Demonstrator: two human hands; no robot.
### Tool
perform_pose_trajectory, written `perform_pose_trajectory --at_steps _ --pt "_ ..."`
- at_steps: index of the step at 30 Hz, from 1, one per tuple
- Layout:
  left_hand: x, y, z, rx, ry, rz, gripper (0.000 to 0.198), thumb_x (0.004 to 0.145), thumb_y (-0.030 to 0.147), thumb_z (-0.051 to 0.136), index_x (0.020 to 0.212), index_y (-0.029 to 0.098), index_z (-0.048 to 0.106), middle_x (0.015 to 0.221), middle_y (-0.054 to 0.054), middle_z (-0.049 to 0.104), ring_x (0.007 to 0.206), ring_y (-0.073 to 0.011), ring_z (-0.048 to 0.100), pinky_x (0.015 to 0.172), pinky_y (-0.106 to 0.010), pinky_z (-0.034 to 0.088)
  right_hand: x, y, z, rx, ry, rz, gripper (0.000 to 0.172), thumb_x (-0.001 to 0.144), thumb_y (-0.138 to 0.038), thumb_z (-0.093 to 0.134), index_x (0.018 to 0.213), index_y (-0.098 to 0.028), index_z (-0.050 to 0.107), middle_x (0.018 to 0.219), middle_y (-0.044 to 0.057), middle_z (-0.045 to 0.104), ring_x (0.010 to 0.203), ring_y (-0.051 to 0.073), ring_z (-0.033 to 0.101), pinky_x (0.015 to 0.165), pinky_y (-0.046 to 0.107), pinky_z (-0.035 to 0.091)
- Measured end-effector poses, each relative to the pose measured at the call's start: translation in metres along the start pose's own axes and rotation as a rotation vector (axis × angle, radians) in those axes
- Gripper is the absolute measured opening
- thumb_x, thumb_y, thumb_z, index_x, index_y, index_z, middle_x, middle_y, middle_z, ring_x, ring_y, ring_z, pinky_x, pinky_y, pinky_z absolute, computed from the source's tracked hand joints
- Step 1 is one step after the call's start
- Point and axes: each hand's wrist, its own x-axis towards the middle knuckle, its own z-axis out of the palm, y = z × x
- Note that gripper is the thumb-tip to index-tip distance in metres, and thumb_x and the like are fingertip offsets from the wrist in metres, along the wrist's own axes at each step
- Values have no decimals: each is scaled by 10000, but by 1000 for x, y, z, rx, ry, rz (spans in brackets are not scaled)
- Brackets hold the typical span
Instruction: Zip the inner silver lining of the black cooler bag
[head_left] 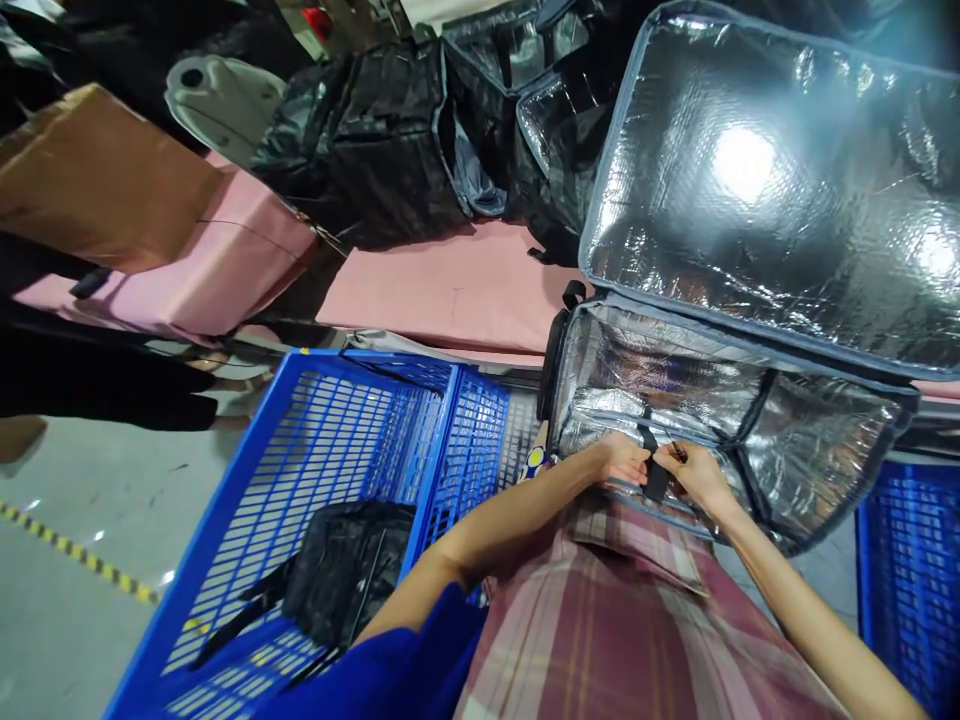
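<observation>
Insulated bag [817,450] sits open at the counter's [450,290] near edge, right of the blue crate [315,450]. Your left hand [624,462] and right hand [699,476] both pinch its black strap [646,432] at the near rim. Likely light and floppy, with crinkly lining: grip the webbing.

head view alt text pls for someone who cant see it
The left hand and right hand pinch a black strap at the front rim of an open foil-lined bag. A blue crate holding a black bag stands to its left.
</observation>
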Motion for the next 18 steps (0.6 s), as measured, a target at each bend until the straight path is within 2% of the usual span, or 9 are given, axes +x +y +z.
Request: perform_pose_trajectory --at_steps 4,7,11,15,16,18 --pt "5 1 10 -93 3 23 211 753 279 655 713 131 511 627 -14 551 589 -113 570 641 -263 503 -7 7 -6 43 78 34 271 755 -414 590 873 -171 619 699 24 637 599 147 564 570 263 401" --pt "6 0 14 -139 33 43 233 749 276 666 716 141 480 613 2 540 555 -99 551 611 -244 491 -9 7 -9 84 118 39 279 712 -416 563 851 -184 631 645 30 627 594 182 571 543 266 369" --pt "6 2 13 -178 61 57 227 768 285 655 713 128 501 575 10 523 510 -88 533 556 -215 468 -17 -5 -11 171 92 -34 298 709 -434 535 812 -172 632 647 28 618 585 172 555 552 265 378" --pt "9 8 13 -222 136 116 249 834 259 565 649 157 433 433 82 349 356 -35 347 415 -150 320 -28 -19 -12 274 -33 -168 297 674 -462 634 732 -171 638 668 5 618 629 151 553 621 262 425" --pt "10 9 13 -234 151 133 268 835 255 565 635 161 414 419 90 321 338 -27 309 396 -144 278 -29 -20 -12 293 -28 -176 303 673 -466 651 728 -167 636 676 4 618 644 148 555 638 263 432" --pt "11 11 13 -259 160 155 280 807 263 611 636 158 417 427 84 362 339 -22 338 391 -138 262 -26 -17 -12 321 42 -149 323 725 -473 637 768 -154 628 705 8 616 659 136 555 651 269 443"
